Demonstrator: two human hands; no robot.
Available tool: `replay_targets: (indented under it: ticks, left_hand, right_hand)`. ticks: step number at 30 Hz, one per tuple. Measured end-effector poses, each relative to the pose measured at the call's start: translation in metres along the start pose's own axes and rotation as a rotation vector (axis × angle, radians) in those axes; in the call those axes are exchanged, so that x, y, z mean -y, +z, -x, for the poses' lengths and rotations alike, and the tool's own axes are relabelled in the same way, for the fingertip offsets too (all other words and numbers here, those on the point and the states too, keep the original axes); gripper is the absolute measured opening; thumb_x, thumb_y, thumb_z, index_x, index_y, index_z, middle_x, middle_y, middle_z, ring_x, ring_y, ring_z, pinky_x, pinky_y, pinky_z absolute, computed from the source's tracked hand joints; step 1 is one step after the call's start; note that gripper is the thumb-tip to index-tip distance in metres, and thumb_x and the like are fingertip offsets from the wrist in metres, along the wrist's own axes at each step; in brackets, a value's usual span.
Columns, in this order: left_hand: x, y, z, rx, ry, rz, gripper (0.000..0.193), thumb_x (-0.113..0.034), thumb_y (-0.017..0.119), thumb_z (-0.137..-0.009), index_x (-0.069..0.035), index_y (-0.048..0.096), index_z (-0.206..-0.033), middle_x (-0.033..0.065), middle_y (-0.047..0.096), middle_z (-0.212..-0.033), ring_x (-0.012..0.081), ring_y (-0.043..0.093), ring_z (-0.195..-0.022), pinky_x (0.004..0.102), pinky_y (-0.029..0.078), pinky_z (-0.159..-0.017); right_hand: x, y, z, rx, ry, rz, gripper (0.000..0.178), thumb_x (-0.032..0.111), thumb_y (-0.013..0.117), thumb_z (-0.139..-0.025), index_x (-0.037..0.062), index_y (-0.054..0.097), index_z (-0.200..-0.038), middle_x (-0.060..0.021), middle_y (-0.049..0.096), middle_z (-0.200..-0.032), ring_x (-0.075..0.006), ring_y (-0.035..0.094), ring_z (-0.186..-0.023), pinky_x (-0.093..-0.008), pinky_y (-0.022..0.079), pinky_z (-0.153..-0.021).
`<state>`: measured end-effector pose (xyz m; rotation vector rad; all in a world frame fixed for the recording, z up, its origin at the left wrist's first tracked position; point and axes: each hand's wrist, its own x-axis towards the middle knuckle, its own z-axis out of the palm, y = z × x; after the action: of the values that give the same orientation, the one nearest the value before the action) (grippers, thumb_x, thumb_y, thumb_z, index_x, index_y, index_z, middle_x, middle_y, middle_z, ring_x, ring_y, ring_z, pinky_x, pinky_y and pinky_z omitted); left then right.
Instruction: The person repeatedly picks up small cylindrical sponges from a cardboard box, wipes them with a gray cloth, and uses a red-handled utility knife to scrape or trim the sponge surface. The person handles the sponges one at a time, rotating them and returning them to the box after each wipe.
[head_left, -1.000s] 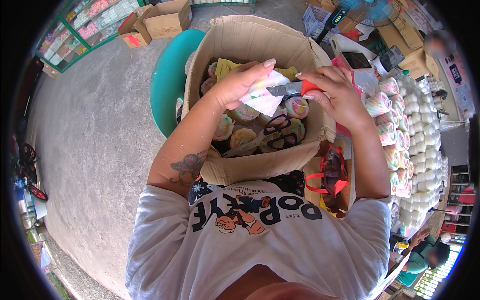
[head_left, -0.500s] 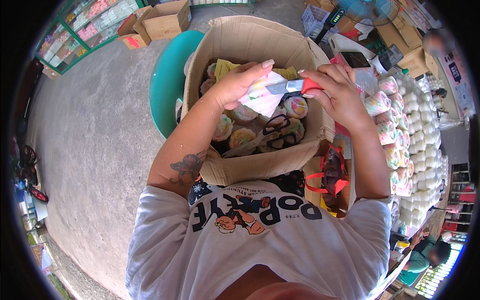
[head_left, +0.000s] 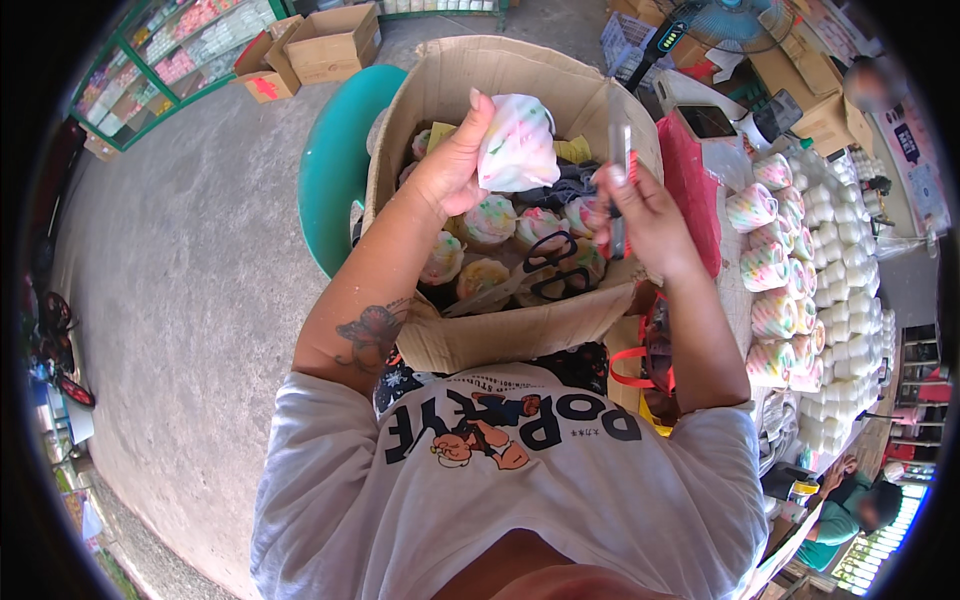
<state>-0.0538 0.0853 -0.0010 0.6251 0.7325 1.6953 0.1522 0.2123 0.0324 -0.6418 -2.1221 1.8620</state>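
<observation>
My left hand (head_left: 455,165) grips a white, cup-shaped bundle (head_left: 518,145) with pink, green and yellow streaks, raised above the open cardboard box (head_left: 520,345). My right hand (head_left: 645,220), partly blurred, is closed around a red-handled blade (head_left: 618,135) that points up over the box's right side. Whether the blade is a knife or closed scissors I cannot tell. Inside the box sit several similar round bundles (head_left: 489,220). A pair of scissors with dark handles (head_left: 552,262) lies across them, below my hands. Yellow paper (head_left: 574,149) and dark cloth (head_left: 565,185) show behind.
A teal round tub or chair (head_left: 325,180) stands against the box's left side. On the right, a table holds stacked streaked bundles (head_left: 765,265), white spool-like pieces (head_left: 845,330) and a phone (head_left: 706,121). A fan (head_left: 735,22) and a person (head_left: 845,520) are beyond.
My left hand has turned the streaked bundle more upright and raised it slightly. My right hand has drawn the blade away from it and swung it from pointing left to pointing up.
</observation>
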Motion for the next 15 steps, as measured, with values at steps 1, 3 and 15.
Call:
replay_targets:
  ticks: [1, 3, 15]
  left_hand:
    - [0.000, 0.000, -0.001, -0.035, 0.026, -0.038, 0.065, -0.057, 0.051, -0.088, -0.004, 0.050, -0.124, 0.0121, 0.062, -0.112, 0.0228, 0.061, -0.103, 0.0393, 0.048, -0.091]
    - [-0.003, 0.001, -0.001, -0.052, 0.062, -0.089, 0.059, -0.054, 0.051, -0.089, -0.004, 0.053, -0.122, 0.0124, 0.062, -0.113, 0.0233, 0.060, -0.104, 0.0392, 0.046, -0.094]
    - [-0.005, 0.005, 0.000, -0.127, 0.064, 0.115, 0.066, -0.060, 0.042, -0.090, -0.004, 0.048, -0.127, 0.0129, 0.056, -0.122, 0.0253, 0.056, -0.110, 0.0414, 0.045, -0.094]
  right_hand:
    - [-0.003, 0.012, -0.002, 0.015, -0.021, -0.011, 0.035, 0.030, 0.041, -0.100, 0.0065, 0.047, -0.124, -0.0143, 0.054, -0.123, -0.0243, 0.054, -0.112, -0.0381, 0.049, -0.088]
    - [-0.003, 0.028, -0.003, 0.042, -0.075, -0.157, 0.033, 0.029, 0.040, -0.100, 0.0065, 0.047, -0.123, -0.0166, 0.051, -0.128, -0.0266, 0.052, -0.116, -0.0405, 0.049, -0.090]
    - [0.030, 0.035, -0.002, 0.050, -0.394, -0.047, 0.042, 0.035, 0.044, -0.099, 0.0042, 0.050, -0.127, -0.0067, 0.060, -0.106, -0.0122, 0.057, -0.088, -0.0267, 0.048, -0.079]
